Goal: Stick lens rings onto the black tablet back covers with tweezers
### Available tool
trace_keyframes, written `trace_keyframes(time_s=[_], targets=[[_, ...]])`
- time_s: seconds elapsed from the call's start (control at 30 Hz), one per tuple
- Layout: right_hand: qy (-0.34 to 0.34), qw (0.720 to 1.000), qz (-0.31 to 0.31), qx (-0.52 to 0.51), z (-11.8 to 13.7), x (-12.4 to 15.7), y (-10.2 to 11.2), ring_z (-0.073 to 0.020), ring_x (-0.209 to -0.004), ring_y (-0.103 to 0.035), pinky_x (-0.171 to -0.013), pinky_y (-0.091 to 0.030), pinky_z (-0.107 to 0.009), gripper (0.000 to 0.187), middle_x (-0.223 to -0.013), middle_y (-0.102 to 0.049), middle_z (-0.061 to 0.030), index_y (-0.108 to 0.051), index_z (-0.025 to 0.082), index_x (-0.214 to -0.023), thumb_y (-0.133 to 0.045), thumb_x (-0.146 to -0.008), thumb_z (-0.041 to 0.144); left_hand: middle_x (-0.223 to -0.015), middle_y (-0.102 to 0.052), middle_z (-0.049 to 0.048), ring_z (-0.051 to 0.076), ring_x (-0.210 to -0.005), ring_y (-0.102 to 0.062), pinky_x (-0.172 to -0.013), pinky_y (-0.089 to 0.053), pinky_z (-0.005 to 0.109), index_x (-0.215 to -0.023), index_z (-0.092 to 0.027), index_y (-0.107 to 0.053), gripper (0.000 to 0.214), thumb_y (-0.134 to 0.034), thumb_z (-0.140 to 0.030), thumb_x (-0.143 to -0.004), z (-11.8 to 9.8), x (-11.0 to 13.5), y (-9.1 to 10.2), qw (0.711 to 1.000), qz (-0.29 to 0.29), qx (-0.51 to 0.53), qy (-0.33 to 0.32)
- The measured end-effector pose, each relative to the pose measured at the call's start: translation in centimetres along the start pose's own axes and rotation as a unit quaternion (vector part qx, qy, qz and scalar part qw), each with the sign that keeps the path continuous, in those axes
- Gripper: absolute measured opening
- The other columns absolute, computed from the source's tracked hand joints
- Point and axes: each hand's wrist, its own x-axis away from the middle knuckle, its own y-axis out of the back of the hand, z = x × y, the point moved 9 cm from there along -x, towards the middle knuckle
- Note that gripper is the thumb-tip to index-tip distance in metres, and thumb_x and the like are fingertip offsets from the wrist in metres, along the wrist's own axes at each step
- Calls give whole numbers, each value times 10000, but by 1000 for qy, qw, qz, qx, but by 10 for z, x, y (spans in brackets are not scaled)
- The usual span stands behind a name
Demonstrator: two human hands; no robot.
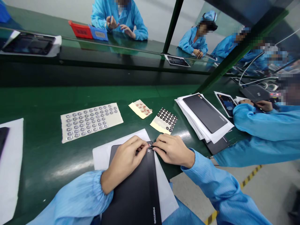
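Both hands are together at the top edge of the black tablet [131, 190], which lies face down on a white sheet [100, 156]. Left hand [123, 162] and right hand [173, 150] almost meet over the round camera lens [149, 151]. I see a tiny red-and-white bit [149, 145] by the fingertips, but can't tell what it is or if either hand is clamped on it.

Ahead on the green surface [42, 156]: a sheet of grey ring stickers [91, 122], a scrap with red rings [140, 108], and a sheet of black rings [165, 122]. Right of those is a stack of tablets on paper [205, 112], beside a co-worker's blue sleeve [264, 131].
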Motion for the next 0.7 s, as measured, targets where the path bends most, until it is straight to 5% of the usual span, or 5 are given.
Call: trace_keyframes(time_s=[0.27,0.7], targets=[[-28,999,-36,12,-6,0,-3,-155,-892,-604,-728,-429,-290,268,-985,-685,-50,-709,186,-1069,-474,-1082,315,-1066,-693,15,174,-932,-684,-810,-519,300,-1014,-271,-748,221,-530,-297,-1040,0,-4,2,997,-9,-71,-20],[68,969,-114,208,34,29,-10,-194,-774,-599,-596,-435,-354,279,-1069,-739,-107,-664,141,-1253,-513,-1020,159,-1100,-748,39,212,-1022,-690,-917,-543,357,-1089,-212,-716,206,-516,-237,-1045,-13,-5,-5,988,2,-119,-102]])
